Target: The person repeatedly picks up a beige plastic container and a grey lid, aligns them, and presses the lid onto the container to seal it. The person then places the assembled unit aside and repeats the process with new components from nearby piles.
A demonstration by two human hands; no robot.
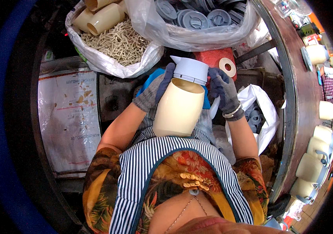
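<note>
A pale blue-grey jug collar (190, 70) with a pointed spout is between my gloved hands. Just below it, a cream jug body (179, 109) rests against my lap, tilted, its open mouth partly showing under the collar's lower rim. My left hand (161, 84), in a grey and dark blue glove, grips the collar's left side near the spout, and its palm lies beside the jug body. On the other side my right hand (224, 89), gloved alike, has its fingers curled at the collar's right edge. Its fingertips are partly hidden.
Ahead stand a white sack (123, 66) of small cream pieces and jug bodies, and a clear bag (189, 41) of grey lids. A red container (215, 56) carries a cream ring (227, 67). A white bag (265, 105) of grey parts sits right, beside a table (297, 97) holding jugs.
</note>
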